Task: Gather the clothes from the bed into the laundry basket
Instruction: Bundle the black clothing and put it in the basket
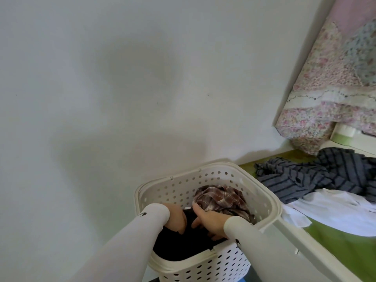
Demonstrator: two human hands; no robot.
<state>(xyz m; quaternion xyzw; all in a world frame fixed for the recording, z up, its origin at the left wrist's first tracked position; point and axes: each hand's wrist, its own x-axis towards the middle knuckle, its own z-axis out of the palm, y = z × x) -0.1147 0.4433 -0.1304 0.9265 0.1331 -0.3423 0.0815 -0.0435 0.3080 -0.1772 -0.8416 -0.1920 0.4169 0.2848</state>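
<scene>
A cream perforated laundry basket stands by the wall next to the bed. Inside it lie a brown plaid garment and a black garment. Both my hands are down in the basket on the black garment: my left hand curls into its fabric, and my right hand presses on it with fingers bent, thumb against the plaid cloth. On the bed with the green sheet lie a grey striped garment and a white garment.
A plain white wall fills the left and centre. A floral quilt is piled at the bed's far end. The white bed frame edge runs beside the basket.
</scene>
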